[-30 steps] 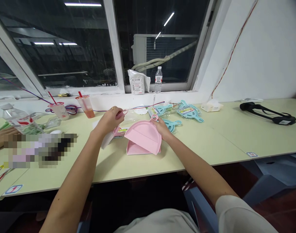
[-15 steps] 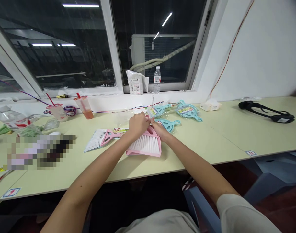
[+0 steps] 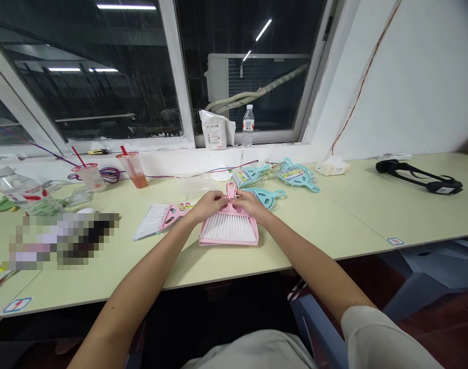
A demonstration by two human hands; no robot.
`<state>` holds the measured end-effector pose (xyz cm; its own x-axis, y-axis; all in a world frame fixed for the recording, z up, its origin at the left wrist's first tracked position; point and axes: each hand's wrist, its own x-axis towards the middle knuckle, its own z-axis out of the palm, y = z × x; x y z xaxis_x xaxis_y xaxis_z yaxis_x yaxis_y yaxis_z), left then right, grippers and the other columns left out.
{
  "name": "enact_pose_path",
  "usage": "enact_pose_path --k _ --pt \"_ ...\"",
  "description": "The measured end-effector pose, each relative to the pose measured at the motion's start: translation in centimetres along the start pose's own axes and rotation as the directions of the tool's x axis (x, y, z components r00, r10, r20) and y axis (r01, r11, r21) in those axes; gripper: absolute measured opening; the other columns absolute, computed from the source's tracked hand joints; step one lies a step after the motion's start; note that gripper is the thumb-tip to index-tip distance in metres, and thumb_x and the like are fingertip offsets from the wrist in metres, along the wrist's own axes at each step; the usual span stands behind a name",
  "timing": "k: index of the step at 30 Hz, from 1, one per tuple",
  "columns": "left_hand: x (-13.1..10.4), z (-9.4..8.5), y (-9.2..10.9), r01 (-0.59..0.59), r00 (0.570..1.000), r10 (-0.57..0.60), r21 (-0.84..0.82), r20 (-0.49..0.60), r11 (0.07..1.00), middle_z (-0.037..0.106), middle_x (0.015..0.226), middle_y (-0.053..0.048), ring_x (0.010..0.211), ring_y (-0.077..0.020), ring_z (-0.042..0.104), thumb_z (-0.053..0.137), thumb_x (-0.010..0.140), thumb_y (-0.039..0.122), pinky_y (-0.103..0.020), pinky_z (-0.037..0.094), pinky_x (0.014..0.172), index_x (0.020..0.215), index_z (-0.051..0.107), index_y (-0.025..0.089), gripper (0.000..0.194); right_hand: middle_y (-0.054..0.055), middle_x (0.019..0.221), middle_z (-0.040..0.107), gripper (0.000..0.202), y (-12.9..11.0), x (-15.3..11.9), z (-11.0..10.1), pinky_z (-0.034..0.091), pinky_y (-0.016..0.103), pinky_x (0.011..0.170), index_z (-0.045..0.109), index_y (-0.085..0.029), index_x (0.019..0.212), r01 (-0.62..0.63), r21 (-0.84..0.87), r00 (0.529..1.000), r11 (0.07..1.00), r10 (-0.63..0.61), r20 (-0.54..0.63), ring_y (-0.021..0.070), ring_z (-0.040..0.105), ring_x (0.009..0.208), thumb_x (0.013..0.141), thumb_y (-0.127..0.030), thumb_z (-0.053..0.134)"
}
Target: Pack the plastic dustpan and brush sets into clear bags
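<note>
A pink brush (image 3: 229, 225) with white bristles lies nested in a pink dustpan (image 3: 253, 241), their handles pointing away from me. My left hand (image 3: 208, 206) is closed on the left side of the handle part of this set. From the right, my right hand (image 3: 254, 206) grips the same part, its thumb on top near the other thumb. Left of them a second brush (image 3: 153, 222), with a pink and white head, lies on the table, partly hidden by my left hand. Just beyond my right hand is a teal dustpan set (image 3: 270, 197).
Two more wrapped teal dustpan sets (image 3: 253, 175) (image 3: 297, 177) lie farther back. Two drink cups (image 3: 133, 171) (image 3: 91, 178) with red straws and a large bottle (image 3: 24, 192) stand at the left. A black strapped device (image 3: 420, 177) rests at the right. A water bottle (image 3: 248, 128) stands on the sill.
My hands have moved down from the handle's top end to its lower part and slightly apart, uncovering the handle loop. The pink set has turned straighter towards me.
</note>
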<state>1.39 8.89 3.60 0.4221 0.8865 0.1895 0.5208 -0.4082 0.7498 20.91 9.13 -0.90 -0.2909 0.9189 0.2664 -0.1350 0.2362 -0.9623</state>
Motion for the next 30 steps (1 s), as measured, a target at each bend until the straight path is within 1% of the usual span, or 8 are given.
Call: enact_pose_path --k 4,11,14,16,19,22,25,30 --pt "0.4 1.2 -0.6 -0.05 0.995 0.053 0.034 -0.087 0.998 0.062 0.07 -0.001 0.07 -0.018 0.055 0.058 0.084 0.039 -0.031 0.041 0.068 0.068 0.059 0.02 0.025 -0.003 0.068 0.064 0.028 0.0 0.1 0.0 0.037 0.025 0.058 0.067 -0.019 0.082 -0.028 0.006 0.999 1.0 0.029 -0.041 0.0119 0.053 0.059 0.068 -0.036 0.085" --pt "0.1 1.1 -0.6 -0.04 0.996 0.034 -0.075 -0.086 0.996 0.063 0.068 -0.001 0.067 -0.0162 0.055 0.061 0.085 0.041 -0.029 0.041 0.065 0.07 0.063 0.019 0.027 -0.004 0.068 0.065 0.021 -0.7 -0.5 -0.1 0.044 0.025 0.059 0.067 -0.022 0.082 -0.17 0.039 0.985 0.985 0.171 -0.027 0.0146 0.059 0.064 0.071 -0.028 0.084" --pt "0.7 -0.6 -1.0 -0.014 0.997 0.007 -0.101 -0.073 0.995 0.069 0.075 -0.004 0.068 -0.0171 0.059 0.06 0.088 0.049 -0.029 0.043 0.064 0.075 0.067 0.017 0.035 -0.002 0.067 0.065 0.02 -1.1 -0.6 -0.3 0.048 0.028 0.058 0.065 -0.021 0.079 -0.309 0.111 0.951 0.945 0.308 0.027 0.0173 0.062 0.063 0.071 -0.023 0.083" --pt "1.2 -2.6 -2.0 0.012 0.986 -0.019 -0.038 -0.163 0.999 0.073 0.085 -0.007 0.073 -0.0194 0.063 0.056 0.091 0.05 -0.03 0.046 0.066 0.083 0.07 0.017 0.037 0.001 0.07 0.069 0.018 -1.2 -0.4 -0.5 0.052 0.03 0.06 0.065 -0.02 0.081 -0.328 0.187 0.942 0.926 0.337 -0.015 0.0194 0.065 0.064 0.072 -0.018 0.081" --pt "2.0 -5.7 -4.6 0.103 0.949 0.0 0.309 -0.316 0.946 0.076 0.088 -0.011 0.078 -0.0232 0.066 0.058 0.088 0.041 -0.032 0.046 0.069 0.081 0.07 0.019 0.026 0.004 0.075 0.072 0.014 -1.2 0.4 -1.2 0.057 0.034 0.065 0.065 -0.018 0.086 -0.275 0.333 0.927 0.902 0.341 -0.159 0.0215 0.069 0.067 0.075 -0.011 0.072" --pt "2.3 -6.8 -7.3 0.116 0.991 -0.056 0.54 -0.125 0.834 0.077 0.091 -0.012 0.082 -0.0259 0.068 0.06 0.084 0.034 -0.033 0.046 0.071 0.083 0.074 0.021 0.019 0.005 0.076 0.074 0.011 -0.9 1.2 -2.2 0.059 0.034 0.07 0.066 -0.017 0.09 -0.228 0.459 0.892 0.859 0.374 -0.256 0.0214 0.071 0.07 0.081 -0.011 0.063" --pt "2.5 -5.3 -8.8 0.031 0.996 -0.075 0.648 0.039 0.761 0.076 0.109 -0.016 0.096 -0.0297 0.069 0.061 0.086 0.038 -0.034 0.048 0.077 0.098 0.076 0.019 0.027 0.006 0.078 0.075 0.013 -0.4 1.7 -2.9 0.059 0.033 0.071 0.068 -0.015 0.094 -0.199 0.531 0.869 0.823 0.399 -0.293 0.0214 0.071 0.073 0.086 -0.014 0.058" --pt "2.8 -2.4 -9.1 -0.015 0.993 -0.076 0.74 0.089 0.673 0.074 0.111 -0.018 0.096 -0.0312 0.069 0.055 0.091 0.05 -0.036 0.048 0.079 0.106 0.076 0.019 0.04 0.006 0.079 0.074 0.012 0.4 2.0 -3.2 0.06 0.034 0.072 0.067 -0.017 0.093 -0.186 0.512 0.863 0.838 0.388 -0.322 0.0221 0.071 0.075 0.084 -0.016 0.06"
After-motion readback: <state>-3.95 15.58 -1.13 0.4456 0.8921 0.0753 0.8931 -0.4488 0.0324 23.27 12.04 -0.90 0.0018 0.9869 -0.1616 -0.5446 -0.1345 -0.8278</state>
